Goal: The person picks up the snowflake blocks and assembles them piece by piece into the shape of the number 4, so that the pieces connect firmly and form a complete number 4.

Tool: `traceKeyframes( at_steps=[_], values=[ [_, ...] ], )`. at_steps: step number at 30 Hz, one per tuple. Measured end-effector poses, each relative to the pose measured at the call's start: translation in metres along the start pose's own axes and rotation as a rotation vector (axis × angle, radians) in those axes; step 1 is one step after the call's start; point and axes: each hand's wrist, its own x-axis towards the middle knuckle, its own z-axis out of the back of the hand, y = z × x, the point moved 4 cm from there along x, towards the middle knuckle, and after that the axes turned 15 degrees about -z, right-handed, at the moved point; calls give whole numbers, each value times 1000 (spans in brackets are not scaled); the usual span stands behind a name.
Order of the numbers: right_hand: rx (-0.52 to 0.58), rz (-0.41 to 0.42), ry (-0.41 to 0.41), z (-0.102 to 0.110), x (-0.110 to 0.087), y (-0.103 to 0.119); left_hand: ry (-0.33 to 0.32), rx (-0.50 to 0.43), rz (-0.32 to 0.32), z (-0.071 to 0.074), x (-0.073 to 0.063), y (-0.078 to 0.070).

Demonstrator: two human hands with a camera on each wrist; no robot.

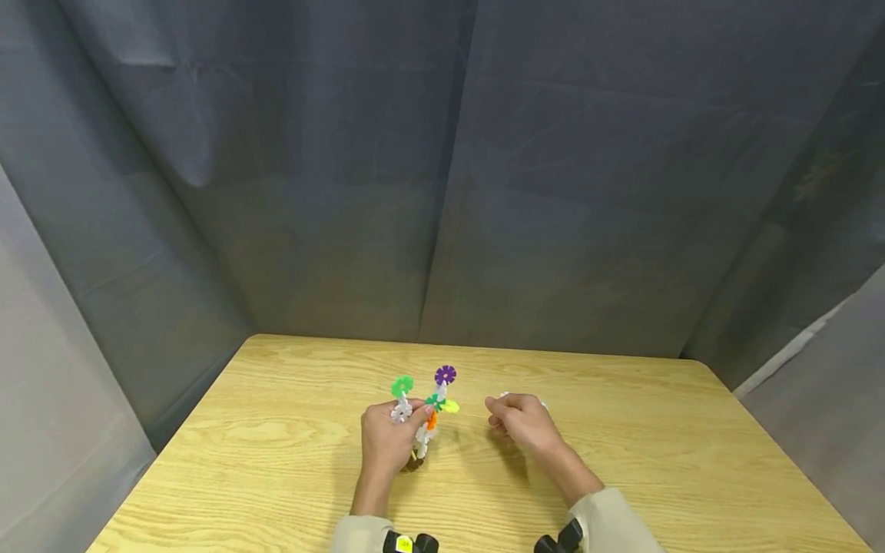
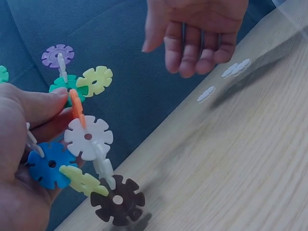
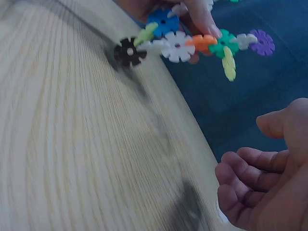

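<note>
My left hand [image 1: 390, 438] pinches a chain of interlocking snowflake discs [image 2: 98, 132] between thumb and fingers, near its orange disc [image 2: 76, 107]. A purple disc [image 1: 449, 372] tops one branch and a bright green disc [image 1: 402, 386] another. Blue [image 2: 41, 168], white and yellow-green pieces continue down to a dark brown disc [image 2: 127, 207] at the lower end, close over the tabletop. To the right, apart from the chain, my right hand [image 1: 528, 422] hovers with fingers loosely curved. Nothing shows in its palm in either wrist view.
Small white discs [image 2: 236, 69] lie flat on the wooden table [image 1: 622, 445] near the right hand, partly hidden by it in the head view. Dark grey curtains [image 1: 442, 192] hang behind the table's far edge.
</note>
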Motion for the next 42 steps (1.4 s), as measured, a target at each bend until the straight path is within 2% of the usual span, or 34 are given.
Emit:
traceKeyframes(
  at_steps=[18, 22, 28, 33, 42],
  values=[
    [-379, 106, -189, 37, 10, -12, 3, 25, -14, 0, 1, 1],
    [-409, 107, -194, 45, 14, -15, 1, 22, -15, 0, 1, 0],
    [-393, 75, -180, 52, 18, -27, 10, 1, 12, 0, 0, 2],
    [-426, 32, -208, 54, 24, -36, 23, 3, 17, -1, 0, 3],
    [-546, 11, -292, 54, 30, -42, 31, 20, 6, 0, 1, 3]
  ],
)
